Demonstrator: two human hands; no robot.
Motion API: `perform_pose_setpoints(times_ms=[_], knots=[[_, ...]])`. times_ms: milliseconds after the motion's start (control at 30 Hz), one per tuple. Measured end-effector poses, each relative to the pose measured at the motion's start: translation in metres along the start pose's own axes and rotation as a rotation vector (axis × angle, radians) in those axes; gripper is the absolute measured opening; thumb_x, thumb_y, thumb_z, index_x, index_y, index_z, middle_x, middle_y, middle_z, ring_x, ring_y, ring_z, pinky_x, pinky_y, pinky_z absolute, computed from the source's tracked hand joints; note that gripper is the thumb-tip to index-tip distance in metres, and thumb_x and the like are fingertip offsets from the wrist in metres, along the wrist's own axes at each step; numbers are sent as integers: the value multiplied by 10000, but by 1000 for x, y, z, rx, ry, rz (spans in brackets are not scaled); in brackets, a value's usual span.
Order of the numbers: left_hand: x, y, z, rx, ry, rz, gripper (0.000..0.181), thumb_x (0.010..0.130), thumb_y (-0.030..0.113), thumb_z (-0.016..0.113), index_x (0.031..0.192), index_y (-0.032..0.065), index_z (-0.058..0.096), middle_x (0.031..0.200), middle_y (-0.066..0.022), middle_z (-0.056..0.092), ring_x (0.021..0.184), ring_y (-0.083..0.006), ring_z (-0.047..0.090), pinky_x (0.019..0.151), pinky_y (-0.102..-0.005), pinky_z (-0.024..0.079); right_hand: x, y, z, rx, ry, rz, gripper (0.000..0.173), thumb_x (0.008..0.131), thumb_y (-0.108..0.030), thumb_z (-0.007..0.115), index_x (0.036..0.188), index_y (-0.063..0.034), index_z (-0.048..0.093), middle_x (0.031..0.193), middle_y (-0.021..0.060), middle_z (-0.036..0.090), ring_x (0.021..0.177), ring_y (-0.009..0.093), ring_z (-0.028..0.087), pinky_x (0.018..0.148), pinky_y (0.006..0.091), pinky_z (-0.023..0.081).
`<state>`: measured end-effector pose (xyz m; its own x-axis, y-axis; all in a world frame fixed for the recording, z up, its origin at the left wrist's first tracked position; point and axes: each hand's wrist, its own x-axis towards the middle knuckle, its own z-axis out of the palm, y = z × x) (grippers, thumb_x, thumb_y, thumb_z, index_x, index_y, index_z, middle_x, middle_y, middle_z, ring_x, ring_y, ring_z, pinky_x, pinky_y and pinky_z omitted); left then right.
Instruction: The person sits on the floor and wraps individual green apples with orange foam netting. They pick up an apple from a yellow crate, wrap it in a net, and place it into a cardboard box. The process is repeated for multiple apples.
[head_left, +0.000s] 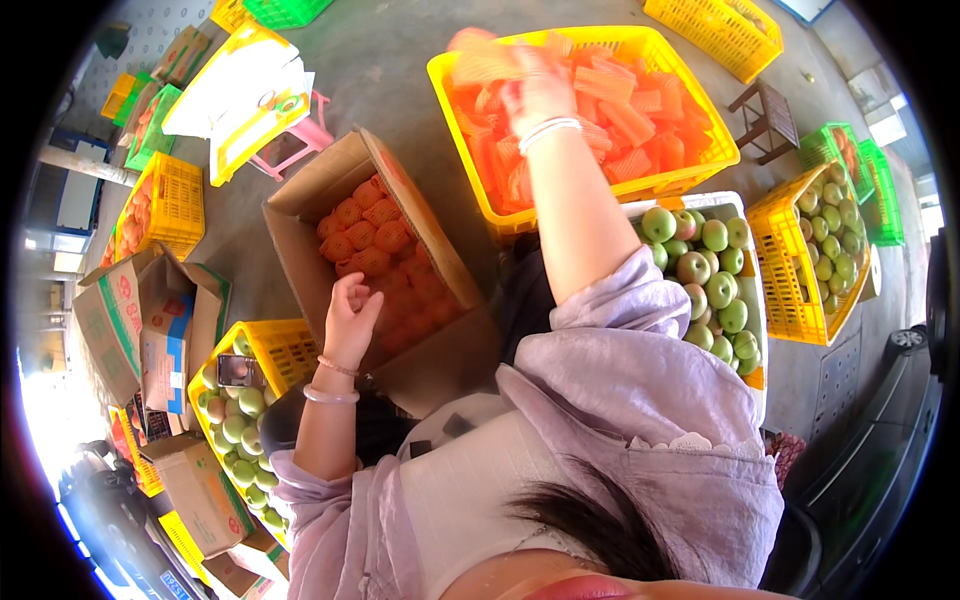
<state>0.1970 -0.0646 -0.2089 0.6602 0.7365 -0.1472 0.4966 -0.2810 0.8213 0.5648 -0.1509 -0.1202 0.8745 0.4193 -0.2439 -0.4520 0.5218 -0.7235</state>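
Note:
My right hand (536, 86) is stretched forward over a yellow plastic crate (720, 142) filled with orange foam net sleeves (630, 120). It is blurred, and a foam sleeve shows at its fingers. My left hand (351, 319), wearing bracelets at the wrist, is over the near left part of a cardboard box (300, 247), fingers slightly bent, with nothing seen in it. Inside the box, apples in orange foam nets (375, 225) lie in rows. Green apples (716, 289) fill a white-rimmed container by my right arm.
At my left a yellow crate (285, 345) of green apples has a phone (238, 370) on it. Cardboard boxes (169, 330) stand farther left. A pink stool (300, 139) is beyond the box. Another apple crate (780, 247) and a wooden stool (765, 124) are at the right.

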Motion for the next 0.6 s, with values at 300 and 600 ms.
perform_pose_setpoints(times_ms=[300,600], knots=[[7,-58,-1,-151,-138,-256,322,904,230,627,1179,73,568,992,-19,612,852,-106,576,703,-256,483,55,-5,-33,208,376,6,618,817,-108,683,1322,-214,342,1108,37,546,833,168,529,621,291,464],[71,-160,25,47,11,-461,425,831,311,668,1137,25,596,1079,-145,639,968,-271,614,814,-355,501,-12,15,-2,73,-70,37,363,844,-82,637,1172,-24,493,1164,119,499,970,233,520,836,316,453]])
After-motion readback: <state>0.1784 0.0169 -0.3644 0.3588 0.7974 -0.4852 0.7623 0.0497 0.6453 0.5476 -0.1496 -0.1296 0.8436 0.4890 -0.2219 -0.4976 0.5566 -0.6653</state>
